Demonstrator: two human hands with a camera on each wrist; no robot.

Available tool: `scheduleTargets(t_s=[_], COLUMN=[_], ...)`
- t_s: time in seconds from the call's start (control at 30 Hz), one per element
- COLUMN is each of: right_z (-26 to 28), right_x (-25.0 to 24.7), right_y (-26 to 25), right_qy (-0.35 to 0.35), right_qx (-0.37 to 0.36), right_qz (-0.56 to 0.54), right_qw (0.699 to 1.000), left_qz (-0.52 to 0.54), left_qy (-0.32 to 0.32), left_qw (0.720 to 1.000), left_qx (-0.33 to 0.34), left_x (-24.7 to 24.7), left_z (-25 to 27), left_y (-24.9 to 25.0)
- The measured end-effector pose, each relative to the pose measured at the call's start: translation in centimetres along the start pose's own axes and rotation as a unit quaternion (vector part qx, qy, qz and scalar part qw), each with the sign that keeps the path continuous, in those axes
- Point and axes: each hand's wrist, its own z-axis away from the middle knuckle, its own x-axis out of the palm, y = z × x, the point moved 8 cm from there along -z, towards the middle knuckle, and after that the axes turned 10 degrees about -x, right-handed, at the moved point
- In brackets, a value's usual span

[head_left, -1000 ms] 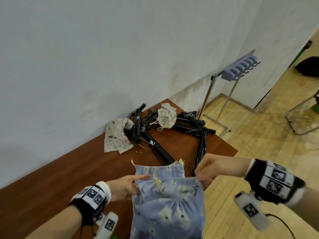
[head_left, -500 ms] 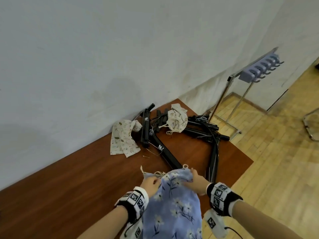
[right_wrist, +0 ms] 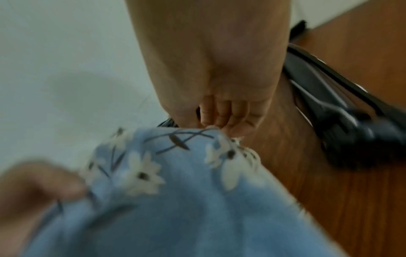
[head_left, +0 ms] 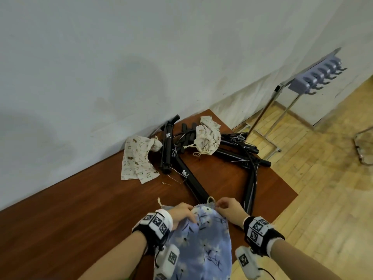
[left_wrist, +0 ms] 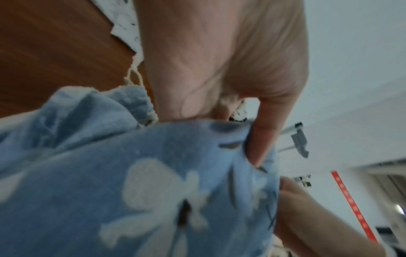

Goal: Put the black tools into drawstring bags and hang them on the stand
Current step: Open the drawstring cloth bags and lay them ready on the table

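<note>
A blue drawstring bag with white flowers hangs at the table's near edge, its top gathered between both hands. My left hand grips the cloth near the mouth. My right hand pinches the cream cord loop at the bag's top. What is inside the bag is hidden. Several black tools lie in a pile at the table's far corner. The stand with a lilac hook rack is on the floor to the right.
Two cream printed bags lie among the tools, one flat and one crumpled. The brown table meets a white wall behind. A wooden floor lies right of the table, with a metal frame at the far right.
Both hands came together, and the bag's wide mouth has been drawn shut into a bunch. The head view swung left and down, so the stand now sits farther right.
</note>
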Motion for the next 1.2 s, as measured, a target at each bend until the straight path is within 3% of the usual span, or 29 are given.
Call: scheduleTargets(t_s=[0.03,0.1,0.13,0.23,0.3,0.5,0.67,0.73,0.83,0.97,1.1,1.2], right_z=[0.1,0.1,0.1,-0.5,-1.5,-4.6,-6.0,-7.7,-10.2,-11.9,-12.3,-12.1], right_x=[-0.1,-0.6,-0.7,-0.8,-0.9,-0.5,-0.3,-2.0,-4.4,-5.0,-4.2,-3.0], right_y=[-0.5,-1.4,-1.5,-1.4,-1.1,-1.6,-2.5,-3.5,-6.3,-7.9,-7.9,-8.1], right_qy=[-0.017,-0.036,-0.042,-0.074,-0.1,-0.184,-0.263,-0.225,-0.11,-0.059,-0.051,-0.058], right_qx=[-0.01,-0.03,-0.038,-0.025,-0.001,0.022,0.014,0.005,-0.027,-0.021,-0.021,-0.04], right_qz=[0.04,0.115,0.141,0.188,0.186,0.258,0.326,0.342,0.318,0.261,0.219,0.182], right_qw=[0.999,0.992,0.988,0.979,0.978,0.948,0.908,0.912,0.941,0.963,0.974,0.981], left_qz=[0.053,0.145,0.182,0.087,0.002,-0.142,-0.184,-0.158,-0.231,-0.396,-0.411,-0.401], left_qy=[-0.031,-0.025,0.019,0.231,0.277,0.339,0.258,0.314,0.41,0.37,0.389,0.371], left_qw=[0.998,0.989,0.983,0.968,0.958,0.929,0.949,0.936,0.882,0.84,0.823,0.836], left_qx=[-0.003,0.023,0.03,0.05,0.071,0.049,0.004,0.015,0.033,0.038,0.05,0.047], left_x=[0.1,-1.1,-2.3,-7.4,-9.0,-11.5,-12.3,-15.1,-18.6,-18.0,-18.0,-17.8], left_z=[0.1,-0.1,-0.2,-0.6,-0.5,0.3,-0.9,-0.5,-0.2,-2.8,-3.6,-4.0], left_y=[-0.1,0.4,0.4,-0.4,-0.3,-0.8,-1.2,-0.1,1.7,2.6,3.2,2.9])
